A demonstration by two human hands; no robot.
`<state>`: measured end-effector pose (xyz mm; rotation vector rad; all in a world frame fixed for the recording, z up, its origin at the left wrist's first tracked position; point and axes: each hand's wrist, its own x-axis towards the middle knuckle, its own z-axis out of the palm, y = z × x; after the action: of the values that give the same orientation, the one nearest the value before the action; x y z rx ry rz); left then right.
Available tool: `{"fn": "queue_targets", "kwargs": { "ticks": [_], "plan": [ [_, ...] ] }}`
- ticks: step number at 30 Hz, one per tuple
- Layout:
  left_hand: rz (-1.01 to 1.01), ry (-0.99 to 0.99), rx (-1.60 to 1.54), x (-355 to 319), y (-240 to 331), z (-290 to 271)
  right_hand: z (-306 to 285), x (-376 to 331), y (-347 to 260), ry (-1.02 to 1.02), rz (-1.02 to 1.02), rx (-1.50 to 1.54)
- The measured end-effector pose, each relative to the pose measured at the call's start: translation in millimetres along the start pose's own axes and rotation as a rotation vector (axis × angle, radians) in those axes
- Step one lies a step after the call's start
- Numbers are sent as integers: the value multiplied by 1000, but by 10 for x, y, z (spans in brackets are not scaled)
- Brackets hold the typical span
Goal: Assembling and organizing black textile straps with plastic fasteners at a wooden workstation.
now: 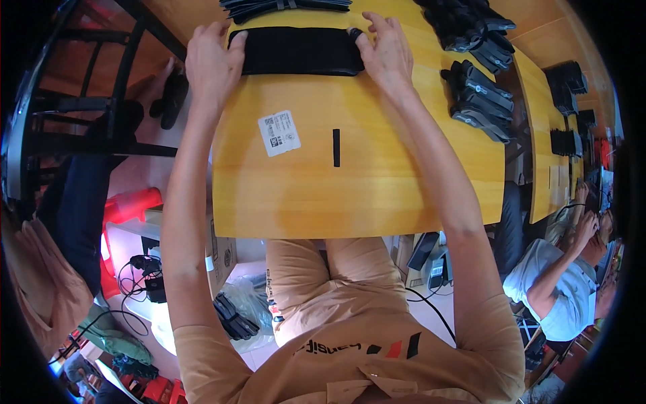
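Observation:
A flat black rectangular fabric band [299, 50] lies crosswise near the far side of the yellow wooden table [282, 195]. My left hand [214, 64] is closed at its left end, thumb against the edge; its other fingertips are partly hidden. At the opposite end, my right hand [389, 57] has its thumb touching the band, the other fingers spread apart beyond it. Something black covers the tip of that thumb. Between my forearms are a white printed label [278, 133] and a short narrow black strip [336, 147], both flat on the wood.
Beyond the band sits a stack of black fabric pieces [286, 5]. Bundled black and grey goods [479, 101] line the table's right side. A black metal frame [124, 81] stands at left. Another person [555, 286] works at right; cables [145, 269] hang lower left.

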<state>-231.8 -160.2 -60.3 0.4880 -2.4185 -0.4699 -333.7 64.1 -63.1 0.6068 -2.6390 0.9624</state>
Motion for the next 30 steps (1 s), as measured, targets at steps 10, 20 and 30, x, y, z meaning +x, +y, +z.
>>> {"fn": "queue_targets", "kwargs": {
  "ticks": [10,20,30],
  "plan": [
    [516,-210,231,-195,320,499,294,-218,116,-68,-498,-193],
    [468,-229,267,-265,244,557,351,-284,105,-158,-415,-156],
    [494,-295,310,-219,260,575,370,-302,136,-148,-408,-218]
  ]
}}
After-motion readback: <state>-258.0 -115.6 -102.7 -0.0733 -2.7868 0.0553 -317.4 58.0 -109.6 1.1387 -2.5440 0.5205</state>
